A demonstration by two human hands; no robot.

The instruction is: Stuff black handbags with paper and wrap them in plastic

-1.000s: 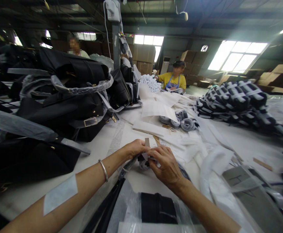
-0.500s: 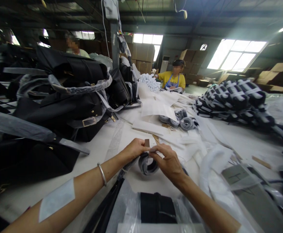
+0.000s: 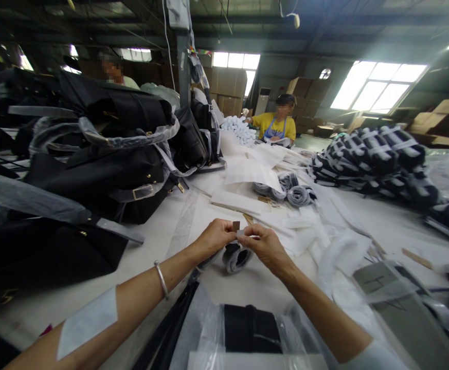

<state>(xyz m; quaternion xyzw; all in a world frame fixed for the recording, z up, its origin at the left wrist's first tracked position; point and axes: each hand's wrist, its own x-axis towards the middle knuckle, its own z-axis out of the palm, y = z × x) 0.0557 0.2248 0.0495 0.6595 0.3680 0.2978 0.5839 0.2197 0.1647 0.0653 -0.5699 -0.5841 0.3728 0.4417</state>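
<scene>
My left hand [image 3: 213, 237] and my right hand [image 3: 263, 244] meet over the white table [image 3: 170, 226]. Both pinch the loose end of a coiled grey strap [image 3: 236, 255] that hangs between them just above the table. A small brown tab [image 3: 235, 225] sticks up between the fingertips. A silver bangle [image 3: 161, 279] sits on my left wrist. A white patch [image 3: 87, 322] is stuck on my left forearm. A black bag wrapped in clear plastic [image 3: 247, 329] lies right in front of me, below the hands.
Black handbags [image 3: 104, 154] with film-wrapped straps pile up on the left. More coiled grey straps [image 3: 291, 192] and white paper sheets [image 3: 251, 172] lie mid-table. A heap of black-and-white rolled straps [image 3: 378, 159] fills the right. A person in yellow [image 3: 278, 126] works at the far end; another person [image 3: 114, 72] is behind the bags.
The coiled strap has come up from under my right hand and now hangs in plain view. Both hands have risen slightly and drawn the strap end between the fingertips.
</scene>
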